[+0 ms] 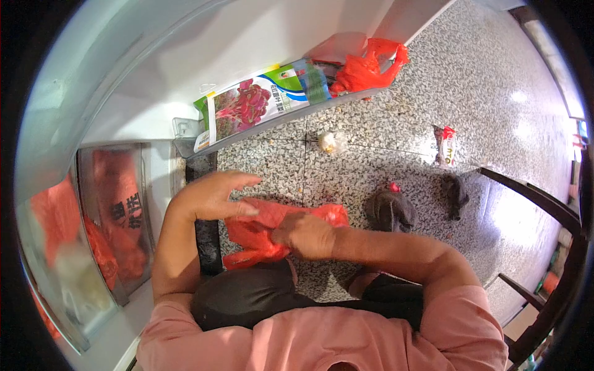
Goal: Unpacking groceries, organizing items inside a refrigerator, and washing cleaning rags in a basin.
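Observation:
In front of my knees a red plastic bag (260, 213) lies crumpled above the speckled floor. My right hand (306, 234) is closed on the bag's middle, its fingertips partly hidden in the folds. My left hand (218, 195) is raised beside the bag's left end, thumb and fingers apart, holding nothing. What the bag contains is hidden.
An open refrigerator door has a shelf with seed packets (250, 106) and a red bag (371, 67). Clear drawers (148, 204) with red bags stand left. On the floor lie a crumpled clear wrapper (332, 141), a printed wrapper (446, 146) and dark cloth (392, 208). A dark wooden frame (533, 195) stands right.

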